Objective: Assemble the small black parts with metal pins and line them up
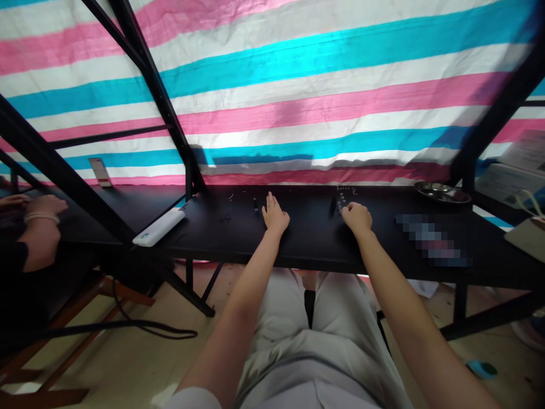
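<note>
My left hand [275, 216] lies on the black table [306, 238] with its fingers stretched out, holding nothing. Just left of it is a small dark cylinder with a light band [256, 205]. My right hand [357, 218] is closed, its fingertips at the near end of a string of pale beads [341, 200]. That string runs away from the fingers and bends right near the table's back edge. A narrow dark shape lies along the beads' left side; I cannot tell what it is.
A long white case [160, 227] lies at the left by the black frame. A shiny metal dish [443, 193] is at the back right, with a blurred-out flat item [434, 241] nearer. Another person's hand [45, 207] is far left. A striped sheet [319, 108] hangs behind.
</note>
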Tool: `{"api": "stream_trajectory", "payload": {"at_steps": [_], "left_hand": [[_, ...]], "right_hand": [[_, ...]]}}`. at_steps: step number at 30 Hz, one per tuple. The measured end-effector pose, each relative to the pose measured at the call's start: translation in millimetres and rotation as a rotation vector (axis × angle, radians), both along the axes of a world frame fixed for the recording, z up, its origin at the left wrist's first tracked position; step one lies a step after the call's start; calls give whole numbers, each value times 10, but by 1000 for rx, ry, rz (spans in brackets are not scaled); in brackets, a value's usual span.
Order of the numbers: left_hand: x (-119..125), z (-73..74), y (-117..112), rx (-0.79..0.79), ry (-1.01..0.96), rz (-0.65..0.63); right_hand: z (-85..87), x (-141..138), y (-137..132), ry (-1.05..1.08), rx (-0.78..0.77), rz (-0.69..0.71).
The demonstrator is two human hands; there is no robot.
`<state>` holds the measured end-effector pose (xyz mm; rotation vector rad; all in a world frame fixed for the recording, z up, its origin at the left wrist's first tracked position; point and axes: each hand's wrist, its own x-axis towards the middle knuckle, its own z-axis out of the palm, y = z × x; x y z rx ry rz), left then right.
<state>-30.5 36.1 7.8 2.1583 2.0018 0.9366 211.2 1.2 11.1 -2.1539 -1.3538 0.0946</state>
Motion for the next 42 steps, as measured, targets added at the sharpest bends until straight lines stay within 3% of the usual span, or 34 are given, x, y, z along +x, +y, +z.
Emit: {"api": "stream_trajectory", "payload": {"at_steps": [8,14,19,22,26,30,35,42], "left_hand": [[8,-1,-6,6,-5,-9],[44,-14,-22,77,-73,-119],[90,-78,13,55,-294,-308],[115,-87,23,9,-427,-405],[160,-75,5,-84,-578,-565],[200,-104,3,-134,-633,-689],[213,-186,51,-87,-596,-775],[186,-187,30,123,-437,-690]], "right_hand": [[32,-16,-16,3,18,-22],[75,-53,-76,-20,190,-30],[41,-171,-110,-127,360,251],[-10,-270,-102,-161,341,450],[-65,-381,-85,-185,278,610],[-94,-454,-87,-241,234,685],[-148,-497,-55,-354,228,708],[-188,-452,1,-390,265,682]]}}
